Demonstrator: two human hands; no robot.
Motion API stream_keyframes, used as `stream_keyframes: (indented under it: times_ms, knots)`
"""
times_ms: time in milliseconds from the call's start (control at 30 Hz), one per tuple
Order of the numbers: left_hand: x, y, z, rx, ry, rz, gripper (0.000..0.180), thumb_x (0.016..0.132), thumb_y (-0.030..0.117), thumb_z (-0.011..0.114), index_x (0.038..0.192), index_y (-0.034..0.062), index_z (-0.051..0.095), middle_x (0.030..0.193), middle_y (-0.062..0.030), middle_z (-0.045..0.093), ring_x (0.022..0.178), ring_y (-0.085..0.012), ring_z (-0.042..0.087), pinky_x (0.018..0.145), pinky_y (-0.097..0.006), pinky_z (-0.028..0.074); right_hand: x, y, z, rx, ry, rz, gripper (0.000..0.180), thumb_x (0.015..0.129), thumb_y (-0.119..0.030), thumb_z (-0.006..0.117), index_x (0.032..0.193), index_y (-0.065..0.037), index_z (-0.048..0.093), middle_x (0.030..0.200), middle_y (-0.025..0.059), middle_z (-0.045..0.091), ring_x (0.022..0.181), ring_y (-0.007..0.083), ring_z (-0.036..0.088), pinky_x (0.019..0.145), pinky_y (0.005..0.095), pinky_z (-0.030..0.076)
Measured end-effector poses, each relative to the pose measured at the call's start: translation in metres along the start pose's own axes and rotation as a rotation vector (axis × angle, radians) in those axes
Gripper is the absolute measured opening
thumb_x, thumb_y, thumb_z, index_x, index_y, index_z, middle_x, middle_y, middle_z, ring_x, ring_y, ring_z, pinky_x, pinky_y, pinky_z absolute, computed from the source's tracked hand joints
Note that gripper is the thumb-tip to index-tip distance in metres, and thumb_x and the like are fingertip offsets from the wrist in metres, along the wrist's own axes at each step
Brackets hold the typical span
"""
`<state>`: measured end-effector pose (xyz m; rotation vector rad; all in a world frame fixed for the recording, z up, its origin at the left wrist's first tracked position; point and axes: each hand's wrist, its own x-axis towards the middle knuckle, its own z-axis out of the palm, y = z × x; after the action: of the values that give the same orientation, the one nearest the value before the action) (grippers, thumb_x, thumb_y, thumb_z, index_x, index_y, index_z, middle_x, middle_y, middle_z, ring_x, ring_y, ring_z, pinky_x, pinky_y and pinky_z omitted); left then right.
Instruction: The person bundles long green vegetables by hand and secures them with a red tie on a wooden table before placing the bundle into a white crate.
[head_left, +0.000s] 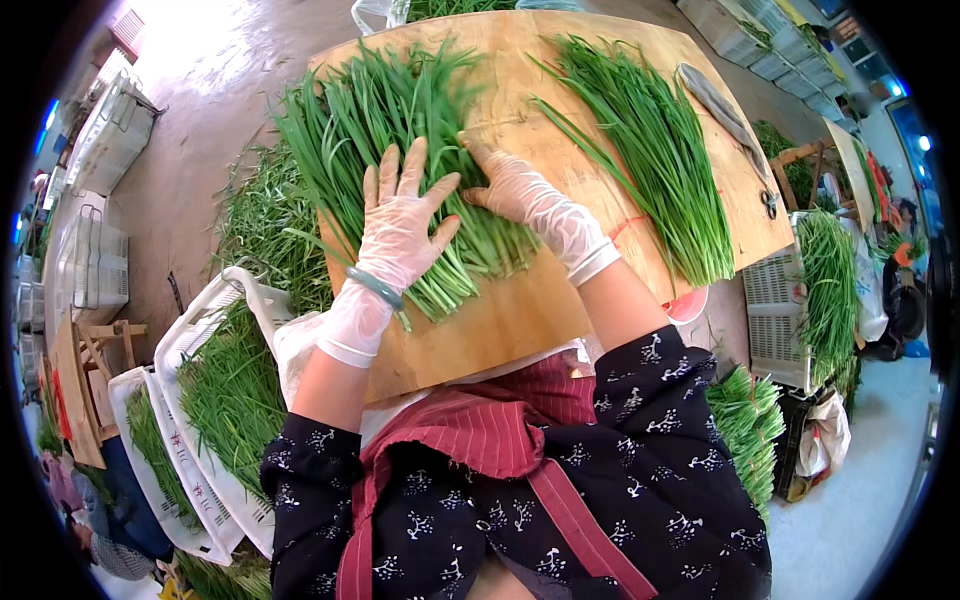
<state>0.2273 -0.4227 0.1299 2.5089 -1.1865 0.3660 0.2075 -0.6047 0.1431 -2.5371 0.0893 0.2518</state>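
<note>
A loose pile of long green chives (345, 125) lies on the left part of a plywood board (480, 345). My left hand (400, 222), in a thin whitish glove with a bangle over its cuff, rests on the stalks, fingers spread. Against the pile's right side is my gloved right hand (515, 190), its thumb apart from the outstretched fingers; some fingertips are hard to see among the leaves. The stalks by that hand and the leaf tips are blurred. A second, neater bunch of chives (650, 155) lies apart on the board's right side.
Along the board's right edge lie a long grey strip (715, 100) and small dark-handled scissors (769, 203). White crates (200, 440) of greens stand at my lower left. More chives (828, 290) drape over a crate at right. Loose greens (270, 215) heap beside the board.
</note>
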Motion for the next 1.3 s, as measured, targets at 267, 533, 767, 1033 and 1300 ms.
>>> stream_keyframes:
  times_ms: [267, 533, 767, 1033, 1300]
  knots:
    - [-0.013, -0.004, 0.002, -0.078, 0.207, -0.138, 0.042, 0.074, 0.018, 0.063, 0.116, 0.0221, 0.055, 0.140, -0.0131, 0.027, 0.127, -0.0398, 0.022, 0.104, -0.048, 0.016, -0.051, 0.056, 0.001, 0.340, 0.576, -0.006, 0.037, 0.080, -0.027, 0.059, 0.113, -0.010, 0.054, 0.111, 0.0195, 0.055, 0.103, 0.0326, 0.053, 0.084, 0.0355, 0.044]
    - [0.036, 0.038, 0.010, -0.143, -0.034, 0.297, 0.036, 0.076, 0.014, 0.058, 0.111, 0.0233, 0.058, 0.136, -0.0085, 0.035, 0.126, -0.0339, 0.029, 0.105, -0.046, 0.019, -0.101, 0.036, 0.018, 0.108, 0.222, 0.213, 0.020, 0.078, -0.026, 0.059, 0.088, -0.009, 0.064, 0.083, 0.0129, 0.063, 0.081, 0.0271, 0.060, 0.072, 0.0357, 0.047]
    - [0.039, 0.035, 0.042, -0.190, -0.292, 0.222, 0.038, 0.082, 0.022, 0.054, 0.120, 0.0254, 0.052, 0.134, -0.0075, 0.038, 0.125, -0.0326, 0.031, 0.104, -0.047, 0.021, -0.131, 0.051, 0.017, 0.424, 0.235, 0.154, 0.022, 0.078, -0.024, 0.061, 0.087, -0.004, 0.061, 0.080, 0.0110, 0.063, 0.076, 0.0242, 0.059, 0.069, 0.0319, 0.046]
    - [0.044, 0.023, 0.034, -0.382, -0.222, 0.193, 0.040, 0.082, 0.016, 0.054, 0.122, 0.0203, 0.050, 0.134, -0.0070, 0.039, 0.125, -0.0294, 0.033, 0.105, -0.044, 0.021, -0.167, 0.015, -0.029, 0.202, -0.482, -0.117, 0.014, 0.077, -0.018, 0.063, 0.084, -0.006, 0.065, 0.080, 0.0056, 0.063, 0.076, 0.0193, 0.060, 0.070, 0.0301, 0.046]
    - [-0.009, -0.017, -0.006, -0.133, -0.162, 0.146, 0.038, 0.075, 0.010, 0.056, 0.112, 0.0209, 0.056, 0.133, -0.0103, 0.038, 0.125, -0.0343, 0.031, 0.104, -0.048, 0.021, 0.001, -0.057, -0.059, 0.040, 0.543, -0.161, 0.042, 0.084, -0.043, 0.053, 0.108, -0.009, 0.060, 0.100, 0.0107, 0.063, 0.093, 0.0224, 0.060, 0.080, 0.0316, 0.047]
